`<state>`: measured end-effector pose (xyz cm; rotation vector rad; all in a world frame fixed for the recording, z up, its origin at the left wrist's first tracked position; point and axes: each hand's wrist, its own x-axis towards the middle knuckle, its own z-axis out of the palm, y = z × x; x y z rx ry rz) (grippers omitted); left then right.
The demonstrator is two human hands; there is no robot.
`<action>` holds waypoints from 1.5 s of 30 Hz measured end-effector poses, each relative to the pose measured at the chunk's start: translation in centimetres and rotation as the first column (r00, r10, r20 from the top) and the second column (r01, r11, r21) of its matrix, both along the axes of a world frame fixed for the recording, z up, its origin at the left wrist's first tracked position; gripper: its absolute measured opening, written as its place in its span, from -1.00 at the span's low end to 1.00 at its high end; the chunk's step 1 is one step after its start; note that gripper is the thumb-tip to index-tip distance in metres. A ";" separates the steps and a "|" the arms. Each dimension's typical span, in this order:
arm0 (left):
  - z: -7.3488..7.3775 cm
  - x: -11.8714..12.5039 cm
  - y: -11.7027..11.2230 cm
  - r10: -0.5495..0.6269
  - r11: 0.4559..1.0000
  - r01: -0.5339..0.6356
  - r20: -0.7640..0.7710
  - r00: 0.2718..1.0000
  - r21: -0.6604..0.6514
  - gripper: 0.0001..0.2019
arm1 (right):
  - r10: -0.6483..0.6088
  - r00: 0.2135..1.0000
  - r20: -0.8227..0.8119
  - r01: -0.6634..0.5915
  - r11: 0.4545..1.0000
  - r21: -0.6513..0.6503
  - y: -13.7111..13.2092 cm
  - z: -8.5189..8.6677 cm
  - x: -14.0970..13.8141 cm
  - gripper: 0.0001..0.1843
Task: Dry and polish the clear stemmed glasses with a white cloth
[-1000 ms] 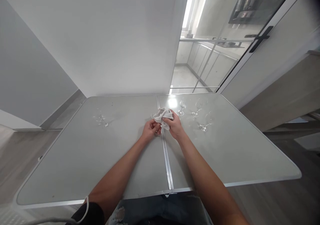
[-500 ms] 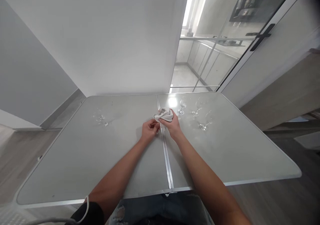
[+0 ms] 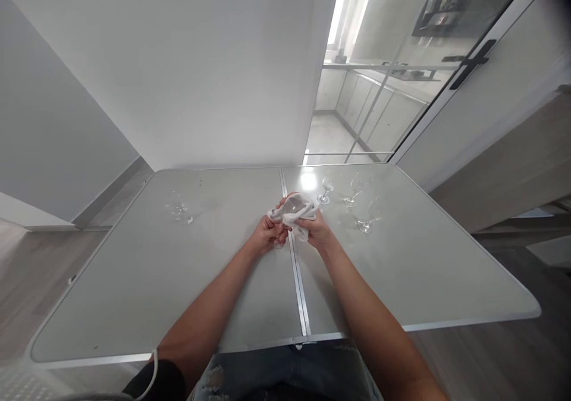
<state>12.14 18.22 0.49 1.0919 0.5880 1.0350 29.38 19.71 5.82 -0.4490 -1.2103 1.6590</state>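
Observation:
My left hand (image 3: 266, 235) is closed around the lower part of a clear wine glass (image 3: 279, 245); its foot shows just under the fingers. Wrapped about the bowl is a white cloth (image 3: 305, 206), which my right hand (image 3: 318, 229) grips from the right side. The cloth and fingers cover most of the glass. Both hands are close together over the metal seam near the middle of the table.
Three clear stemmed glasses stand to the right on the grey table (image 3: 147, 288): one nearest the cloth (image 3: 325, 196), one behind (image 3: 350, 200) and one in front (image 3: 364, 226). Another clear glass (image 3: 182, 210) is at the left. A white wall (image 3: 223, 80) and glazed door (image 3: 370, 103) lie beyond.
The cloth has spread wider around the bowl, and my right hand has shifted a little right and toward me. My left fingers now wrap lower on the glass, whose foot has come into sight.

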 end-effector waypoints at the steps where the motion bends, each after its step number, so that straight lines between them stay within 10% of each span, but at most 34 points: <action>1: 0.1 0.4 -0.1 0.109 0.993 -0.106 -0.049 0.993 0.057 -0.58 | -0.084 0.996 0.042 0.083 0.996 0.015 0.1 0.1 -0.2 -0.41; 8: 0.0 1.8 -0.5 0.640 0.758 -0.525 -0.284 0.714 0.388 -0.82 | -0.580 0.756 0.302 0.511 0.812 0.280 -0.3 -0.5 -1.6 -0.33; 11: 0.1 1.4 -0.3 0.513 0.851 -0.428 -0.306 0.802 0.304 -0.78 | -0.580 0.763 0.286 0.508 0.811 0.290 -0.6 -0.5 -1.6 -0.34; 14: 0.4 0.5 -0.1 0.068 0.997 -0.057 -0.212 0.975 0.059 -0.66 | -0.349 0.923 0.161 0.341 0.937 0.076 -0.2 -0.5 -1.0 -0.43; 18: 0.5 -0.7 -0.1 -0.283 0.949 0.281 0.008 0.959 -0.144 -0.57 | 0.018 0.999 -0.028 -0.020 0.998 -0.059 0.1 -0.6 -0.1 -0.35; 21: 0.2 -0.7 0.0 -0.221 0.968 0.223 0.026 0.975 -0.120 -0.57 | 0.010 1.000 -0.029 -0.011 1.000 -0.024 -0.1 -0.4 -0.3 -0.32; 28: -0.3 1.0 0.7 0.220 0.973 -0.202 -0.183 0.958 0.113 -0.52 | -0.481 0.855 0.194 0.464 0.877 0.127 0.1 -0.8 -1.9 -0.36; 45: -0.1 0.9 0.6 0.225 0.974 -0.214 -0.203 0.953 0.079 -0.55 | -0.443 0.872 0.207 0.432 0.896 0.099 0.5 -1.5 -1.6 -0.34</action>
